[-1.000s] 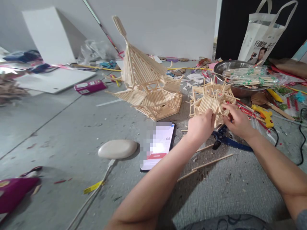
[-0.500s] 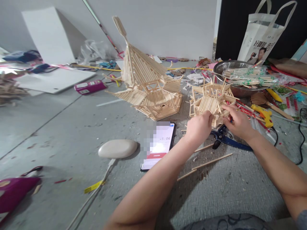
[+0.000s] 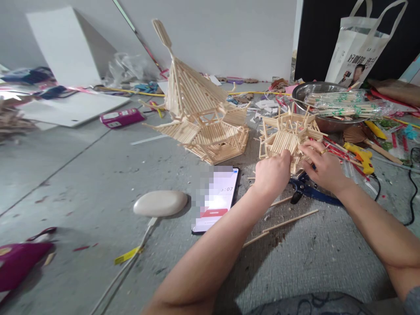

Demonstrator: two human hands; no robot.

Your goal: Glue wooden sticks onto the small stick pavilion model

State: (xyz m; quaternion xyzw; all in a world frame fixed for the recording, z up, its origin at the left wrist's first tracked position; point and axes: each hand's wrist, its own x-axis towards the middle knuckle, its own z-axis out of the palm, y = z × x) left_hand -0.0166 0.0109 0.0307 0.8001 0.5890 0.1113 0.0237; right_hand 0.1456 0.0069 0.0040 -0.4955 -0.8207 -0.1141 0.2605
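A small model of wooden sticks (image 3: 285, 142), with a slatted panel on its near side and stick ends poking up, sits on the floor under both hands. My left hand (image 3: 273, 171) is closed at the model's front, its fingertips hidden behind the knuckles; what it pinches is not visible. From the right, my right hand (image 3: 324, 169), with a ring on one finger, rests bent fingertips on the model's near right side. Blue-handled cutters (image 3: 315, 193) lie beneath that hand. Left of this model stands a taller stick pavilion (image 3: 200, 118) with a pointed roof.
A phone (image 3: 216, 201) showing a timer and a pale oval device (image 3: 160, 203) with a cable lie to the left. Loose sticks (image 3: 290, 221) lie in front. At the right are a yellow glue gun (image 3: 360, 157) and a metal bowl (image 3: 300, 92) holding bagged sticks.
The fingers of my right hand have shifted slightly left and spread across the small model. My left hand has barely moved. The phone's timer has advanced by one second.
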